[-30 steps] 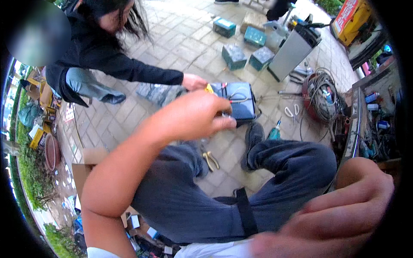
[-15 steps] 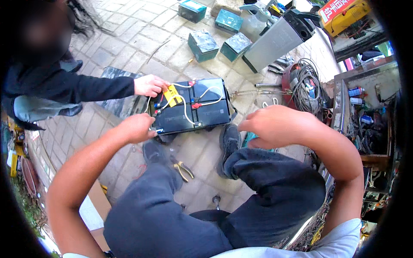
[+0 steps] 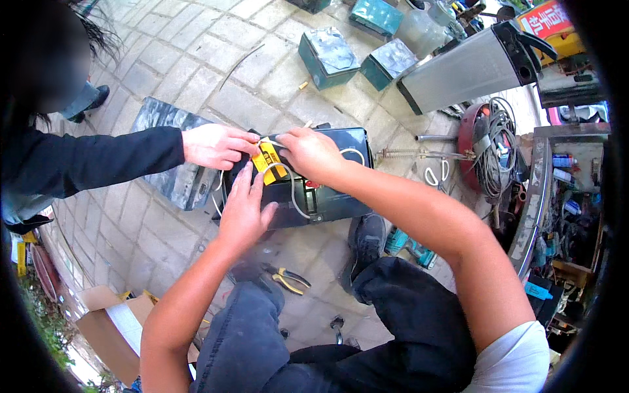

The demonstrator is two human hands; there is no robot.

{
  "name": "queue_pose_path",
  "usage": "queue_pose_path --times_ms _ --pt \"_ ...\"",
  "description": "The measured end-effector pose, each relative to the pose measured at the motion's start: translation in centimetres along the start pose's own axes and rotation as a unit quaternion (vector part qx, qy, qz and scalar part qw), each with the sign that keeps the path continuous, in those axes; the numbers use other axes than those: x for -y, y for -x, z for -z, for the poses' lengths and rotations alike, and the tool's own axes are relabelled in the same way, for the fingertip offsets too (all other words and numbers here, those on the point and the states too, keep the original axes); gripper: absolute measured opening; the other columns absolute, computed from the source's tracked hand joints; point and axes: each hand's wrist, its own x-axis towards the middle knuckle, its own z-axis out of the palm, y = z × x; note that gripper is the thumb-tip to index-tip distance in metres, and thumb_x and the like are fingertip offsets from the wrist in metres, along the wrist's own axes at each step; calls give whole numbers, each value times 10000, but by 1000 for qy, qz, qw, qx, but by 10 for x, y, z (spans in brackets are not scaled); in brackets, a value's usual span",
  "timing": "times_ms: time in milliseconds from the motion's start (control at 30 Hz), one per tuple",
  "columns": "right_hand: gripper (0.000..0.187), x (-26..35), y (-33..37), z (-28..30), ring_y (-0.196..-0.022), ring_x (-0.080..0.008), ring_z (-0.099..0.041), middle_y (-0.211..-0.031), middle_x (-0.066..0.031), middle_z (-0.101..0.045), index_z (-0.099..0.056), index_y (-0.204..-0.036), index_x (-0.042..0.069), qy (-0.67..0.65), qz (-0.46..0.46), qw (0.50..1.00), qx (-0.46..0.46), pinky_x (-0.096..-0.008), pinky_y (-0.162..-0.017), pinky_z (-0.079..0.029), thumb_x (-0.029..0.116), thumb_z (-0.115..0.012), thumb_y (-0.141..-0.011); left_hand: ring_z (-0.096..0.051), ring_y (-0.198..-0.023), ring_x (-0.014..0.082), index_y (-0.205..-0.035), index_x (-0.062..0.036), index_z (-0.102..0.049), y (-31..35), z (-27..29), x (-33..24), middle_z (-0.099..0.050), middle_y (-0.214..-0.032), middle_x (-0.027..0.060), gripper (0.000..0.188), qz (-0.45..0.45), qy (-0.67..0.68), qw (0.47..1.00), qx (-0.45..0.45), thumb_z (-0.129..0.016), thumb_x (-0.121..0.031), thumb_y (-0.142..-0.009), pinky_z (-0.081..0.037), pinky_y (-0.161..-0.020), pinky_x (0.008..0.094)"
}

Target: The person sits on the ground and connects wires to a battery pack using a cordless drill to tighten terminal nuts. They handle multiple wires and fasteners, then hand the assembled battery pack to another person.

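Note:
A black battery pack (image 3: 344, 200) with pale wires lies on the paving in front of me. My left hand (image 3: 244, 208) rests on its near-left part, fingers stretched and slightly apart, fingertips just below a yellow label (image 3: 266, 164). Over the pack's far side, my right hand (image 3: 313, 156) has its fingers bent and closed beside the label, where a pale wire runs under the fingertips; what they grip is hidden. Another person's hand (image 3: 219, 145) reaches in from the left and touches the label's far-left corner. A looping white wire (image 3: 293, 190) crosses the pack between my hands.
Yellow-handled pliers (image 3: 288, 280) lie near my feet, a teal power tool (image 3: 409, 245) beside my right shoe. A dusty dark slab (image 3: 167, 157) is left of the pack. Teal batteries (image 3: 327, 59) and a silver case (image 3: 468, 69) stand beyond. Scissors (image 3: 436, 173) and coiled cable (image 3: 495, 144) lie right.
My right hand has moved from right of the pack onto its far side. My left hand has slid from the near-left corner toward the label and flattened. The view has shifted.

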Motion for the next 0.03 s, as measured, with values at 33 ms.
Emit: queue_pose_path --times_ms 33 --pt "273 5 -10 -5 -1115 -314 -572 -1159 -159 -595 -608 -1068 84 -30 -41 998 46 -414 -865 -496 214 -625 -828 -290 -1357 452 -1363 33 -405 0 2 5 -272 -1481 274 715 7 14 1000 6 -723 -238 -782 -242 -1133 459"
